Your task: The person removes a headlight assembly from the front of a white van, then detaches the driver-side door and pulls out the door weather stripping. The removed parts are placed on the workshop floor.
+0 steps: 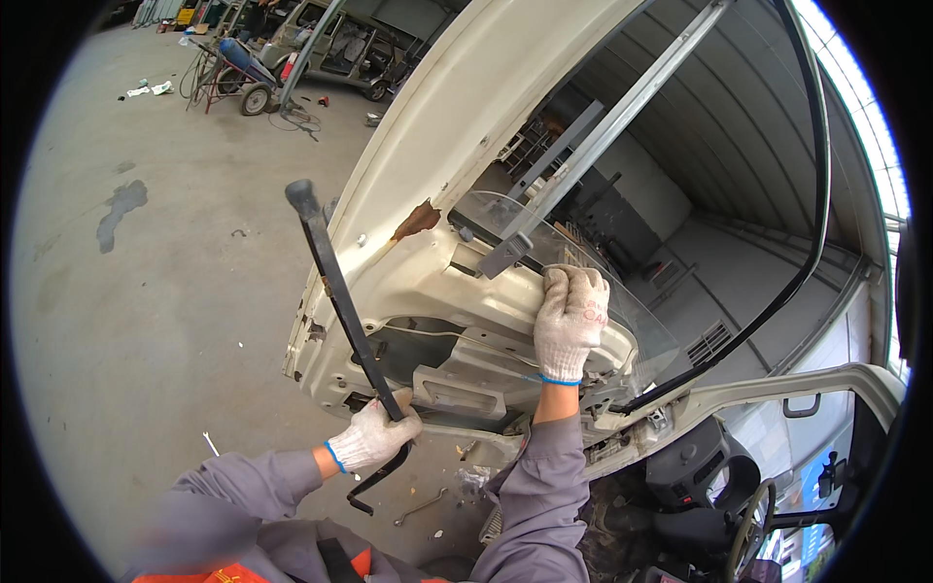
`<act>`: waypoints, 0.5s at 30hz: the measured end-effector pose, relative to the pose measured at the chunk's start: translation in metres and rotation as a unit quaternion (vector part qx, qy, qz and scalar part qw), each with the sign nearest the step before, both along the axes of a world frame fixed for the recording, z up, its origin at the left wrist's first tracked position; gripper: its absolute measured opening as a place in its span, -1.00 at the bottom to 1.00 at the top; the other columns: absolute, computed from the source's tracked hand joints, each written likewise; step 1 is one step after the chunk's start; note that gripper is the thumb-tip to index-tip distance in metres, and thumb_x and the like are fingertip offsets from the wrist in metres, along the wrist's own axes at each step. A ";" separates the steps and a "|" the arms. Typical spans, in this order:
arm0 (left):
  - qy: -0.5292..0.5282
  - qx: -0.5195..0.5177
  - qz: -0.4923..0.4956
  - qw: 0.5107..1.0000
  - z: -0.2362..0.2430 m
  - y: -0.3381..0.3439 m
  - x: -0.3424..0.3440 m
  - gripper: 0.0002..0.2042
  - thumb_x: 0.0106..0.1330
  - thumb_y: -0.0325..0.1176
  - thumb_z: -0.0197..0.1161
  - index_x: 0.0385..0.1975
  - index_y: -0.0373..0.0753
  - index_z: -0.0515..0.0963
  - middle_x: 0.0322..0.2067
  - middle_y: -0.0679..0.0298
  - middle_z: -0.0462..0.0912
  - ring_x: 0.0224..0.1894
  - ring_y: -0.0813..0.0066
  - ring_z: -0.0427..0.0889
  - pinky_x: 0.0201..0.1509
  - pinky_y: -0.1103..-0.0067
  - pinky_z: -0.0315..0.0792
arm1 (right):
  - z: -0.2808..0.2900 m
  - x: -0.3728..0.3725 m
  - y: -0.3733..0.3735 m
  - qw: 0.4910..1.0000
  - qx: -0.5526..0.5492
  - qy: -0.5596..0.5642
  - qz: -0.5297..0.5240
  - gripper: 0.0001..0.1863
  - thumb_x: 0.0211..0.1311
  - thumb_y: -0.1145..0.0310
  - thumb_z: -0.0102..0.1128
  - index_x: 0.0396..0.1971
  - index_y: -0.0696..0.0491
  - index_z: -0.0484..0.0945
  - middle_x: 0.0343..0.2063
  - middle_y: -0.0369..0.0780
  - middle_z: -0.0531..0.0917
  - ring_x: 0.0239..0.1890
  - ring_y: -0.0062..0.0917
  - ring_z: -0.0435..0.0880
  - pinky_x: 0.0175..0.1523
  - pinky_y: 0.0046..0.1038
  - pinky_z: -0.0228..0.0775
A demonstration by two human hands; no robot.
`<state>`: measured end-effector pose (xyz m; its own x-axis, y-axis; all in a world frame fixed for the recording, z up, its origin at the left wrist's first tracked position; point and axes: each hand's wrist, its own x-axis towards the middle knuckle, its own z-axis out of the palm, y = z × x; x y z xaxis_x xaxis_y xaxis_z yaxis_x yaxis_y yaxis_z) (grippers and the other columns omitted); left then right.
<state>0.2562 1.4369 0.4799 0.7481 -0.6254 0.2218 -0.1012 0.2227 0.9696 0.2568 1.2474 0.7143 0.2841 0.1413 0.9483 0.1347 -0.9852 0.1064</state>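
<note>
In my left hand (374,432), gloved and closed, is a long black window channel strip (345,301). It slants up and away, with a thicker upper end and a hooked lower end below my hand. My right hand (571,325), also gloved, grips the window sill of a cream car door (457,282), its fingers curled over the edge beside the window glass (646,335). The door's inner panel is bare, with large cut-outs and a thin cable across one. A torn, rusty patch (418,222) marks the frame. My right fingertips are partly hidden.
A black rubber seal (816,194) arcs along the right. The cab with its steering wheel (750,530) stands at lower right. A wrench (421,507) lies on the concrete floor (175,321). Farther off are a wheeled cart (233,73) and a stripped vehicle (335,44).
</note>
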 end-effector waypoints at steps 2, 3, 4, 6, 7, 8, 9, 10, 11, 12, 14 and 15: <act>0.000 0.011 0.003 1.000 -0.005 0.001 0.002 -0.76 0.31 -0.23 0.20 -0.39 -0.29 0.44 -0.46 0.14 0.70 -0.29 0.27 0.68 -0.08 0.39 0.51 | -0.006 0.007 0.002 0.999 0.002 -0.030 -0.012 -0.97 0.29 0.47 0.24 -0.36 0.05 0.64 -0.32 -0.16 0.61 -0.22 -0.18 0.54 -0.02 -0.14 0.36; -0.001 0.013 0.002 1.000 -0.003 0.001 0.002 -0.77 0.31 -0.23 0.20 -0.39 -0.30 0.44 -0.46 0.14 0.70 -0.29 0.28 0.68 -0.08 0.39 0.51 | -0.009 0.009 0.003 0.999 0.014 -0.041 -0.021 -0.96 0.30 0.46 0.23 -0.36 0.04 0.64 -0.32 -0.16 0.61 -0.20 -0.18 0.54 -0.02 -0.13 0.35; 0.001 0.018 0.001 1.000 0.000 0.002 0.002 -0.76 0.31 -0.23 0.20 -0.38 -0.30 0.44 -0.46 0.14 0.70 -0.29 0.28 0.68 -0.08 0.39 0.52 | -0.010 0.010 0.003 0.998 0.018 -0.048 -0.032 -0.96 0.30 0.45 0.23 -0.36 0.04 0.64 -0.32 -0.16 0.60 -0.19 -0.18 0.54 -0.01 -0.13 0.35; 0.007 0.026 0.001 1.000 0.007 0.005 -0.001 -0.76 0.30 -0.22 0.20 -0.38 -0.30 0.44 -0.46 0.14 0.70 -0.29 0.29 0.68 -0.08 0.39 0.52 | -0.012 0.012 0.006 0.996 0.028 -0.061 -0.053 -0.95 0.30 0.44 0.22 -0.36 0.04 0.64 -0.33 -0.17 0.60 -0.18 -0.17 0.54 0.00 -0.13 0.36; 0.005 0.036 0.003 0.999 0.007 0.004 -0.001 -0.76 0.30 -0.21 0.20 -0.38 -0.29 0.45 -0.46 0.14 0.70 -0.29 0.30 0.69 -0.08 0.40 0.52 | -0.012 0.013 0.009 0.995 0.042 -0.064 -0.061 -0.94 0.29 0.43 0.21 -0.35 0.05 0.65 -0.33 -0.16 0.59 -0.16 -0.16 0.54 0.00 -0.13 0.36; 0.003 0.046 0.006 0.999 0.005 0.004 0.000 -0.76 0.30 -0.21 0.20 -0.37 -0.29 0.45 -0.46 0.15 0.70 -0.29 0.30 0.69 -0.08 0.40 0.53 | -0.012 0.013 0.010 0.993 0.046 -0.074 -0.076 -0.93 0.29 0.43 0.21 -0.35 0.05 0.65 -0.33 -0.15 0.59 -0.16 -0.16 0.54 0.00 -0.12 0.37; 0.001 0.055 0.012 0.998 0.006 0.004 0.001 -0.75 0.30 -0.21 0.20 -0.37 -0.29 0.45 -0.46 0.16 0.70 -0.29 0.31 0.69 -0.08 0.41 0.53 | -0.012 0.015 0.012 0.991 0.050 -0.085 -0.088 -0.93 0.29 0.44 0.20 -0.34 0.05 0.66 -0.32 -0.14 0.59 -0.16 -0.15 0.54 0.00 -0.11 0.37; 0.014 0.051 0.007 0.999 0.008 0.006 0.000 -0.76 0.30 -0.21 0.20 -0.37 -0.28 0.45 -0.45 0.16 0.71 -0.29 0.32 0.70 -0.08 0.42 0.53 | -0.012 0.017 0.013 0.989 0.055 -0.095 -0.101 -0.92 0.29 0.44 0.20 -0.34 0.06 0.66 -0.31 -0.14 0.60 -0.16 -0.15 0.54 -0.01 -0.10 0.37; 0.027 0.047 0.002 0.999 0.011 0.007 -0.003 -0.76 0.30 -0.21 0.21 -0.37 -0.28 0.46 -0.45 0.17 0.71 -0.28 0.33 0.70 -0.08 0.43 0.53 | -0.013 0.018 0.014 0.987 0.063 -0.109 -0.102 -0.92 0.30 0.44 0.19 -0.34 0.06 0.66 -0.31 -0.12 0.60 -0.16 -0.14 0.54 0.00 -0.09 0.38; 0.041 0.042 -0.004 0.998 0.013 0.009 -0.004 -0.76 0.29 -0.21 0.21 -0.37 -0.28 0.46 -0.45 0.17 0.71 -0.28 0.34 0.70 -0.08 0.44 0.54 | -0.014 0.019 0.014 0.985 0.069 -0.122 -0.103 -0.91 0.31 0.44 0.18 -0.34 0.07 0.66 -0.32 -0.11 0.60 -0.16 -0.13 0.54 0.00 -0.08 0.38; 0.032 0.029 -0.002 0.999 0.013 0.008 -0.003 -0.77 0.29 -0.21 0.21 -0.36 -0.27 0.48 -0.45 0.18 0.72 -0.28 0.36 0.71 -0.07 0.45 0.54 | -0.012 0.021 0.017 0.978 0.086 -0.140 -0.125 -0.88 0.35 0.42 0.16 -0.33 0.09 0.67 -0.30 -0.09 0.63 -0.15 -0.14 0.57 0.02 -0.11 0.41; 0.029 0.025 -0.003 0.999 0.014 0.008 -0.004 -0.77 0.29 -0.20 0.21 -0.36 -0.27 0.49 -0.45 0.19 0.73 -0.27 0.36 0.71 -0.07 0.45 0.54 | -0.012 0.022 0.018 0.974 0.099 -0.145 -0.146 -0.85 0.38 0.41 0.15 -0.33 0.10 0.68 -0.29 -0.09 0.66 -0.14 -0.16 0.60 0.04 -0.15 0.43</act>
